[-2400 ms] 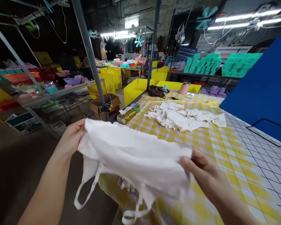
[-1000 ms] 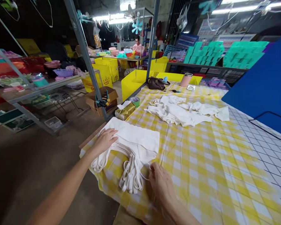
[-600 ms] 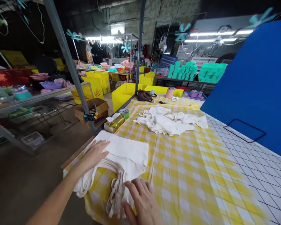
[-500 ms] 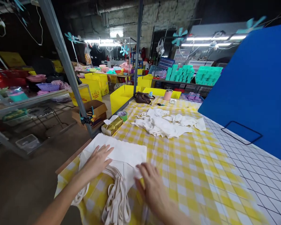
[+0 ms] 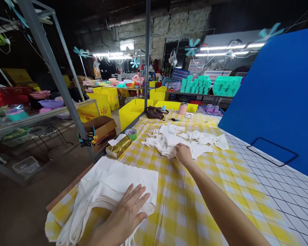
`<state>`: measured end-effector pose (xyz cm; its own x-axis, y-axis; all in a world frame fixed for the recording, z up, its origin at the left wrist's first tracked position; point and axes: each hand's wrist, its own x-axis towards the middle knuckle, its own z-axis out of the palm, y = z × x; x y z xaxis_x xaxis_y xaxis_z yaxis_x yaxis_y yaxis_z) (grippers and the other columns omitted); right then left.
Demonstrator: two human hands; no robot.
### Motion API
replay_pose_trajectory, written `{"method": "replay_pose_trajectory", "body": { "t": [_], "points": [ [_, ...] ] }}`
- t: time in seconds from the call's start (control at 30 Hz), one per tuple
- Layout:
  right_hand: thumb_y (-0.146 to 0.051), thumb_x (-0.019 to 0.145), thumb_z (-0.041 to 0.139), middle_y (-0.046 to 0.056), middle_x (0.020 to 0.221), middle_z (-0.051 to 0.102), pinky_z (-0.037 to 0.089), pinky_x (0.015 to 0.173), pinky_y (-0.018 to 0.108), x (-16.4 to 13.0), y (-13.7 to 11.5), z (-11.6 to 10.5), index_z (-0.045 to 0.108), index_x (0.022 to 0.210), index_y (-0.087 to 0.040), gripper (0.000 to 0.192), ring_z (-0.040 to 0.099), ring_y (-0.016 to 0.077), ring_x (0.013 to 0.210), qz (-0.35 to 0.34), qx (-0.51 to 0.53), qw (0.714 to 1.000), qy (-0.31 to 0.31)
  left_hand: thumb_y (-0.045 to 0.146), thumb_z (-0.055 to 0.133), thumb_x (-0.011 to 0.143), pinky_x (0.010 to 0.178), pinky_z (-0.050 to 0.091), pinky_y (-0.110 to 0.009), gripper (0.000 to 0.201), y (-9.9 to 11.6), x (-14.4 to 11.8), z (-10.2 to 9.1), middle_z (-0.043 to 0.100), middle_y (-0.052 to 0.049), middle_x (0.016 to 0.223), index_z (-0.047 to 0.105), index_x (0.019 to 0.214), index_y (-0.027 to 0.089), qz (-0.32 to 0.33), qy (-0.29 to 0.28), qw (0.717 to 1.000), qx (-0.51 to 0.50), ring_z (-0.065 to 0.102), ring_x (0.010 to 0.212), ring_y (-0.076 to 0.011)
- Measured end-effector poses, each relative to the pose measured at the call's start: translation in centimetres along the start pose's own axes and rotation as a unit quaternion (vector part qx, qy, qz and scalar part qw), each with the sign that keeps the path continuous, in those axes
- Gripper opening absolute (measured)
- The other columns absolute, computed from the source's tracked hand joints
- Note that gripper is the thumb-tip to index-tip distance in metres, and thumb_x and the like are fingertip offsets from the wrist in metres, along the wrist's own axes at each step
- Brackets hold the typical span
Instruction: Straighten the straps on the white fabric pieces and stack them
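Note:
A stack of folded white cloth bags (image 5: 115,181) with long handles lies at the near left corner of the table with the yellow checked cloth (image 5: 195,205). My left hand (image 5: 128,213) rests flat on the stack, fingers spread. My right arm stretches across the table, and my right hand (image 5: 182,153) is closed on the near edge of a loose heap of white cloth bags (image 5: 184,140) further back. Whether the fingers pinch the fabric fully is partly hidden.
A gold packet (image 5: 118,147) and a green tape roll (image 5: 130,133) sit by the left edge. A brown handbag (image 5: 154,112) and pink cup (image 5: 182,108) stand at the far end. A blue board (image 5: 277,99) leans at right. Yellow bins (image 5: 133,109), shelves and a metal post (image 5: 53,71) stand left.
The bag I held in the air was laid on the stack. My right hand left the stack and reached forward to the loose heap; my left hand slid toward the stack's near edge.

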<state>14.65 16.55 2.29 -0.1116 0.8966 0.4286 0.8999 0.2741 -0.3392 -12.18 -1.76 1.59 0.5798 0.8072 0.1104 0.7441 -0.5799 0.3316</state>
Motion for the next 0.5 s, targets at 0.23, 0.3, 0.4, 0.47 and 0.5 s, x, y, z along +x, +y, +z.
{"method": "replay_pose_trajectory", "body": {
  "t": [0.23,0.3,0.4,0.47,0.5],
  "points": [
    [-0.034,0.093,0.029,0.003,0.066,0.058,0.043,0.058,0.026,-7.9,-2.8,-5.2,0.055,0.074,-0.018,0.036,0.054,0.0142,0.062,0.034,0.105,0.993,-0.031,0.024,0.048,0.085,0.109,0.029,-0.043,0.053,4.0,0.4,-0.6,0.042,-0.006,0.139,0.036,0.136,0.023,-0.057,-0.076,0.977,-0.191,0.036,0.129,-0.0208],
    [-0.038,0.091,0.035,0.001,0.063,0.055,0.039,0.053,0.024,-11.9,-4.0,-7.0,0.053,0.075,-0.019,0.031,0.05,0.0131,0.058,0.047,0.184,0.979,-0.069,0.025,0.048,0.085,0.108,0.031,-0.039,0.056,5.4,0.4,-0.3,0.038,-0.007,0.141,0.031,0.138,0.022,-0.073,-0.077,0.963,-0.246,0.035,0.13,-0.02],
    [-0.04,0.085,0.047,-0.002,0.062,0.05,0.037,0.052,0.023,-17.6,-5.5,-9.1,0.052,0.079,-0.019,0.022,0.045,0.0116,0.056,0.07,0.301,0.938,-0.16,0.023,0.049,0.083,0.11,0.028,-0.04,0.064,7.3,0.2,1.1,0.03,-0.007,0.146,0.022,0.141,0.023,-0.06,-0.061,0.957,-0.278,0.028,0.133,-0.0197],
    [-0.038,0.085,0.048,-0.001,0.064,0.05,0.038,0.054,0.023,-20.7,-6.1,-10.1,0.053,0.08,-0.019,0.02,0.046,0.0117,0.059,0.078,0.333,0.915,-0.214,0.023,0.051,0.082,0.11,0.027,-0.04,0.068,8.5,-0.1,2.5,0.025,-0.007,0.147,0.019,0.142,0.024,-0.024,-0.06,0.96,-0.273,0.025,0.135,-0.0195],
    [-0.038,0.085,0.047,-0.001,0.065,0.051,0.038,0.055,0.023,-21.9,-6.3,-10.5,0.053,0.079,-0.019,0.02,0.047,0.0121,0.061,0.082,0.337,0.91,-0.229,0.024,0.052,0.082,0.11,0.028,-0.039,0.067,9.1,-0.3,3.2,0.025,-0.007,0.147,0.02,0.141,0.024,-0.001,-0.064,0.963,-0.263,0.025,0.135,-0.0196]
  ]
}}
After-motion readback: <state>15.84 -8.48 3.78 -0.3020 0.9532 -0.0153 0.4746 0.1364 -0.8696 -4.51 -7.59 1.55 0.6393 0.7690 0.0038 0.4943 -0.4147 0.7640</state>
